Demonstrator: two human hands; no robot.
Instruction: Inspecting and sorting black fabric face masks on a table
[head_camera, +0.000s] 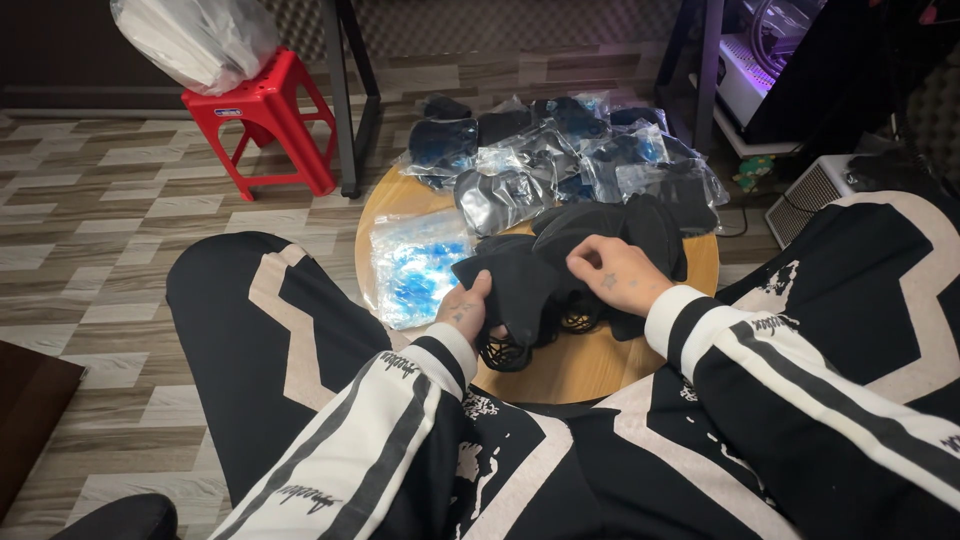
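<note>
A loose heap of black fabric pieces (600, 235) with black elastic loops lies on a small round wooden table (590, 365) between my knees. My left hand (466, 310) grips one black piece (510, 280) from below at its left edge. My right hand (618, 275) rests on top of the same piece, fingers curled and pinching the cloth. Both sleeves are black with white stripes.
A stack of clear plastic bags (412, 265) with blue print lies at the table's left. Several bagged black pieces (560, 150) cover the far half. A red plastic stool (265, 120) carries a white bag (195, 40). Table legs and a white box (815, 190) stand behind.
</note>
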